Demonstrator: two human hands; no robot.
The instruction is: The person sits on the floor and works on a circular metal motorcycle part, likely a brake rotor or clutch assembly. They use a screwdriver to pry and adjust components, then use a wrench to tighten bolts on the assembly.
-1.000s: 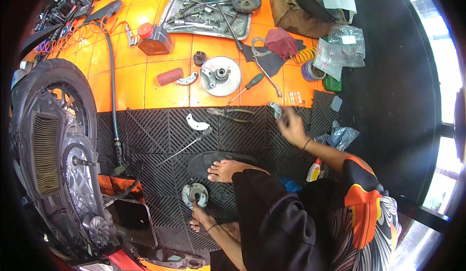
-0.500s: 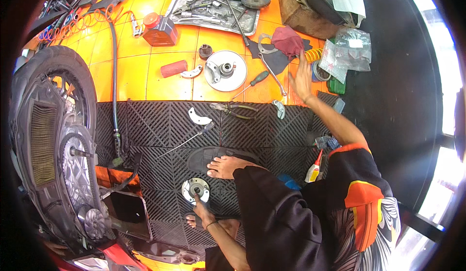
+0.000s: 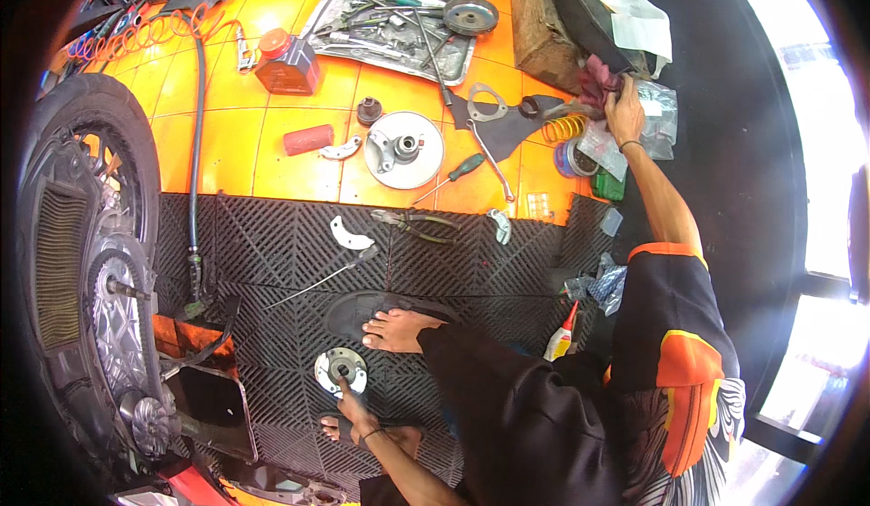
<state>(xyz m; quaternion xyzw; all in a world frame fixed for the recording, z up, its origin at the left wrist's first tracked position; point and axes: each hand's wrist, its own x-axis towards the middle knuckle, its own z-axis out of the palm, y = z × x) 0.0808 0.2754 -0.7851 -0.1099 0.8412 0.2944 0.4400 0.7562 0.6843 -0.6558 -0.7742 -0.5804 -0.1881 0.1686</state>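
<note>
My left hand (image 3: 354,410) holds a round metal clutch plate (image 3: 332,365) with pale shoes around it. One digit lies against its central hub; the other fingers are mostly hidden beneath. Stretched out to the far right, my right hand (image 3: 625,116) grips a crumpled maroon cloth (image 3: 598,82) beside a brown cardboard box (image 3: 546,35). Close to that hand are a yellow coil spring (image 3: 565,128), a round tin (image 3: 573,158) and clear plastic bags (image 3: 657,112).
A metal tray (image 3: 462,64) of tools stands at the back. On the orange tiles are a white hub disc (image 3: 381,163), a screwdriver (image 3: 467,165) and a bottle (image 3: 288,67). Pliers (image 3: 421,226) and a loose shoe (image 3: 347,233) lie on the black mat. A motorcycle wheel (image 3: 145,153) is at left.
My right hand has moved farther away and to the right, lifting the maroon cloth off the dark sheet toward the box. My left hand stays on the clutch plate. The whole view has shifted slightly.
</note>
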